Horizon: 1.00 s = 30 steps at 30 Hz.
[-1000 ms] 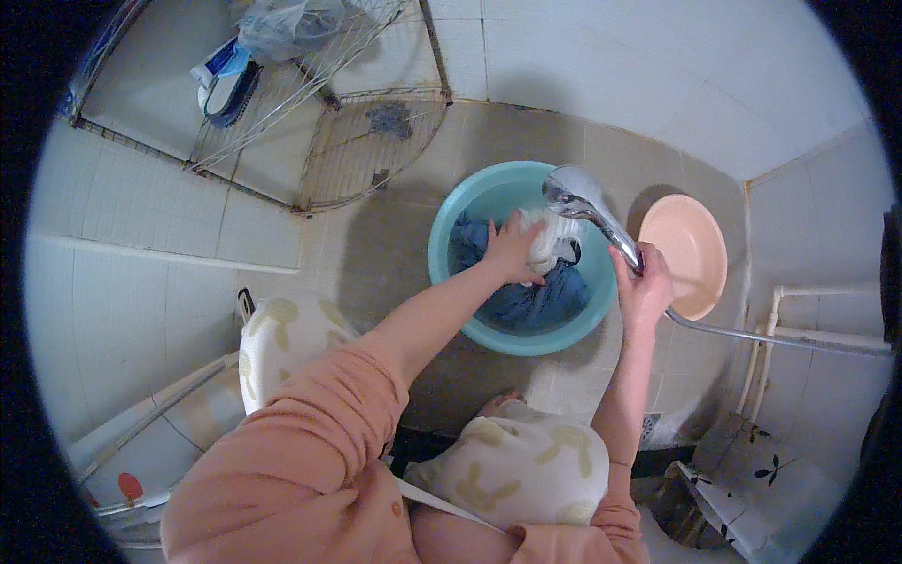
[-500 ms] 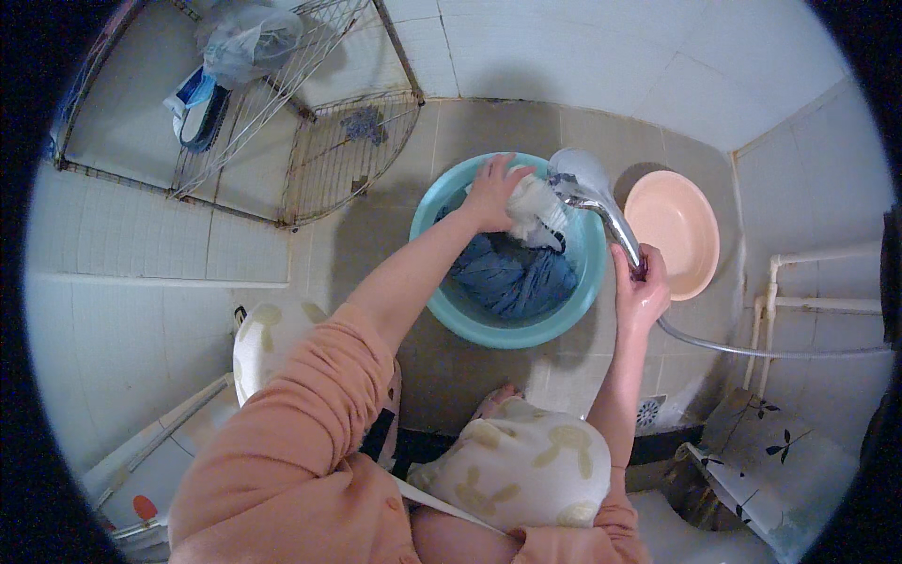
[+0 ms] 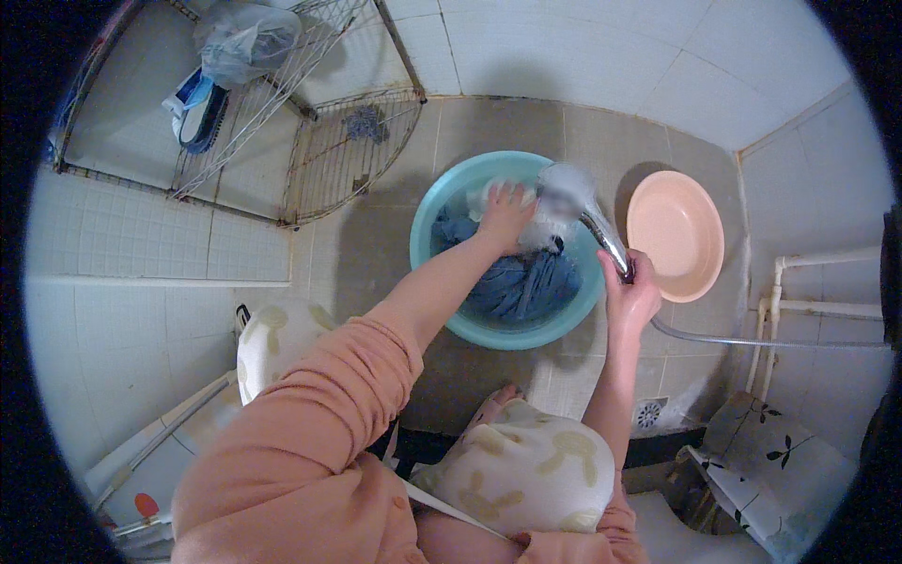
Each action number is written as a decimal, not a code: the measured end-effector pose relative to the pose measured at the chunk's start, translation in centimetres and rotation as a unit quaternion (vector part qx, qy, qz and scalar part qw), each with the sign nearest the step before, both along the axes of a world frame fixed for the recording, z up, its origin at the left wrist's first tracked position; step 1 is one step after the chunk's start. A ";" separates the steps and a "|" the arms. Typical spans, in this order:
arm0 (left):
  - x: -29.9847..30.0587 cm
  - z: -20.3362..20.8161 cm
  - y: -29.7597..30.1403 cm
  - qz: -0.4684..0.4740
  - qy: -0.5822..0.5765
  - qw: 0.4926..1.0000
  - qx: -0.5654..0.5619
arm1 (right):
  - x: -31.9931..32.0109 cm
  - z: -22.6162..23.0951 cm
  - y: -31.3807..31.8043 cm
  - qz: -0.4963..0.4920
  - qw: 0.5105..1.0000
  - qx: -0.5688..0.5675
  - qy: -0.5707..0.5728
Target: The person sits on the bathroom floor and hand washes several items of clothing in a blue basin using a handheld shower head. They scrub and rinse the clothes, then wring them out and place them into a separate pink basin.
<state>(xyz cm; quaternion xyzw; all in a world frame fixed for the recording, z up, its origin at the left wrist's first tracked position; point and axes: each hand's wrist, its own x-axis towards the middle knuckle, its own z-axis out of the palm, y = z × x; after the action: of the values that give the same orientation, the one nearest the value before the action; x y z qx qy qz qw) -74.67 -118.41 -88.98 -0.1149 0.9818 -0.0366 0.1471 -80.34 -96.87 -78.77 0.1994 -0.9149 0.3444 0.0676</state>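
Observation:
My left hand (image 3: 507, 216) reaches into a turquoise plastic basin (image 3: 442, 183), its fingers spread on top of a wet white cloth (image 3: 552, 231) with a dark trim. Below that cloth, towards me, lies a bunched dark blue garment (image 3: 524, 285). My right hand (image 3: 632, 289) is wrapped round the chrome handle of a shower head (image 3: 567, 184). The head is tipped over the basin's right side, near my left fingers, and a blur under it looks like running water. How deep the water is I cannot tell.
A peach basin (image 3: 675, 235) sits on the tiled floor to the right. The grey shower hose (image 3: 752, 339) runs off right, past white pipes (image 3: 775, 301). A rusty wire rack (image 3: 319, 179) at upper left holds a scrub brush (image 3: 202, 122) and a plastic bag (image 3: 246, 42). A floor drain (image 3: 648, 414) lies lower right.
My left hand has moved slightly right and down onto the white cloth, which is now flatter and lower in the basin. The shower head has shifted a little left and towards me.

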 end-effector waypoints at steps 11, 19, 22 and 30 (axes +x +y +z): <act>0.8 -1.7 -5.8 0.136 -0.056 0.931 0.334 | 0.4 -0.4 0.1 -0.020 0.999 -0.021 -0.018; 2.1 -4.3 -7.9 0.328 -0.039 0.834 0.442 | 0.0 -0.3 0.5 -0.039 0.997 -0.054 -0.043; 1.9 -2.6 -4.8 0.296 0.013 0.911 0.287 | -0.2 -0.6 1.0 -0.053 0.997 -0.039 -0.031; 3.7 1.2 3.1 -0.194 0.167 0.941 0.223 | 0.4 0.3 0.8 -0.075 0.993 -0.062 -0.059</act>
<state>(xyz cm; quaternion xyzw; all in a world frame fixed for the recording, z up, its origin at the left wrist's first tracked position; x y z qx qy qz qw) -71.00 -115.32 -87.78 0.1094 0.9784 0.1754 -0.0068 -79.94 -96.04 -78.48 0.1048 -0.9067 0.4054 0.0510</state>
